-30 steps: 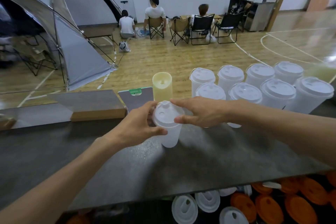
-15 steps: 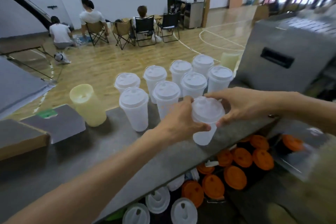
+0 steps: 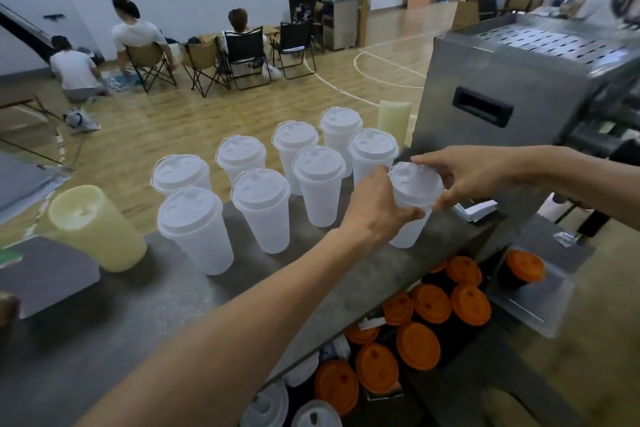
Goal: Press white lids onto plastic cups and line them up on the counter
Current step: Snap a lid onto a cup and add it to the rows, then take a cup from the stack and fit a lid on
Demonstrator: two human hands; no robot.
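A translucent plastic cup with a white lid (image 3: 414, 185) stands at the right end of the grey counter (image 3: 145, 305). My left hand (image 3: 377, 208) wraps its near side below the rim. My right hand (image 3: 464, 177) pinches the lid's far edge with fingertips. Just to the left, several lidded cups (image 3: 259, 208) stand in two rows along the counter's back edge.
A steel machine (image 3: 519, 97) rises right behind the held cup. Yellowish cup stacks lie at the left (image 3: 93, 229) and stand behind the rows (image 3: 393, 118). Orange lids (image 3: 433, 305) and white lids (image 3: 266, 406) fill a shelf below the counter. People sit on chairs across the floor.
Both hands carried the lidded cup rightward from the counter's middle to the right end of the front row, beside the machine. The camera swung right with it.
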